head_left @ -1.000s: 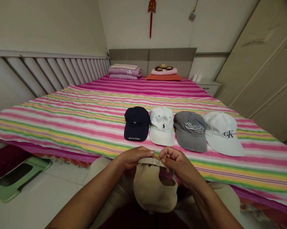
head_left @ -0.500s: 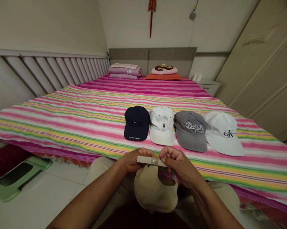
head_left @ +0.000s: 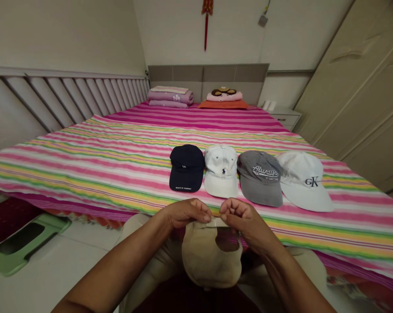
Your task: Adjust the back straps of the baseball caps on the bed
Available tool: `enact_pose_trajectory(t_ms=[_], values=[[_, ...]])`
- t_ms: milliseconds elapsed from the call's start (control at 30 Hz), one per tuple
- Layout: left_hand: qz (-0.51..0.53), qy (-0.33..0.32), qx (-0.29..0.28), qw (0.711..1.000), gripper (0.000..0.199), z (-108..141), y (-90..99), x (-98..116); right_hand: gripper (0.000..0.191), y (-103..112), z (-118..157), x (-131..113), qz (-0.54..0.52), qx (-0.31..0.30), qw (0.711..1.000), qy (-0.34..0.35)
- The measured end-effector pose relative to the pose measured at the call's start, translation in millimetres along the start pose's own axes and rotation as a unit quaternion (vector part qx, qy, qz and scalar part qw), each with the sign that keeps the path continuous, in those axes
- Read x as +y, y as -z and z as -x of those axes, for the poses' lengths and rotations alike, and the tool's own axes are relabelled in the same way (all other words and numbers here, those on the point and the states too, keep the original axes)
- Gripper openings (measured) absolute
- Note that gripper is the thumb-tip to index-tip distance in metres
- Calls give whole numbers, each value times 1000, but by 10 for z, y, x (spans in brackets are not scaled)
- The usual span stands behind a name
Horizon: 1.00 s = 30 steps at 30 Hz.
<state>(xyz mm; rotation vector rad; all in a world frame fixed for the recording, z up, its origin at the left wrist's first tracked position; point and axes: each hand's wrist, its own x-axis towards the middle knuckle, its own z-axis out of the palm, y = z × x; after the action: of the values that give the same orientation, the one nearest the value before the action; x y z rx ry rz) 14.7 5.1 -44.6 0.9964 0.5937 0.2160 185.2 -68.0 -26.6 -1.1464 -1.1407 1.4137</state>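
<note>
A beige baseball cap (head_left: 209, 261) hangs over my lap, its back opening and strap towards the bed. My left hand (head_left: 190, 212) pinches the strap at its left part, and my right hand (head_left: 240, 216) pinches it at the right side of the opening. Fingertips of both hands nearly meet above the strap. Beyond them on the bed lie a navy cap (head_left: 186, 168), a white cap with a small rider logo (head_left: 221, 171), a grey cap with "Always" lettering (head_left: 260, 177) and a white cap with dark letters (head_left: 303, 180), side by side.
A striped sheet (head_left: 101, 161) covers the bed. Folded purple bedding (head_left: 171, 96) and an orange-and-pink pile (head_left: 223, 99) sit by the headboard (head_left: 209, 74). On the floor at left is a green stool (head_left: 29, 243); a white rail (head_left: 85, 95) borders the bed.
The strap's left end no longer sticks out, and its metal buckle is no longer clearly visible. My left hand has turned, its fingers now over the strap. The caps on the bed stay put.
</note>
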Motion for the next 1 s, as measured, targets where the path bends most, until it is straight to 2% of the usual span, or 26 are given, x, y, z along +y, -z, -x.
enact_pose_trajectory(t_ms=[133, 333, 433, 533, 700, 833, 900, 1000], values=[[-6, -14, -4, 1000, 19, 19, -28, 13, 22, 61, -18, 2, -20, -11, 1000, -9], [80, -112, 39, 990, 23, 9, 24, 26, 32, 286, -121, 124, -37, -142, 988, -48], [99, -134, 61, 984, 23, 3, 71, 31, 35, 390, -155, 224, -59, -180, 979, -69], [108, -136, 71, 982, 20, 4, 87, 50, 39, 394, -144, 268, -85, -199, 973, -79], [108, -141, 56, 983, 24, 71, 68, 140, 39, 258, -95, 152, -176, -170, 968, -51], [127, -193, 19, 973, 42, 152, 152, 168, 39, 200, -72, -24, -224, -53, 973, -26], [136, -223, 14, 965, 44, 167, 209, 131, 41, 189, -79, -118, -237, -14, 971, -21], [134, -238, 37, 961, 38, 160, 248, 46, 39, 179, -116, -238, -219, -20, 975, -42]])
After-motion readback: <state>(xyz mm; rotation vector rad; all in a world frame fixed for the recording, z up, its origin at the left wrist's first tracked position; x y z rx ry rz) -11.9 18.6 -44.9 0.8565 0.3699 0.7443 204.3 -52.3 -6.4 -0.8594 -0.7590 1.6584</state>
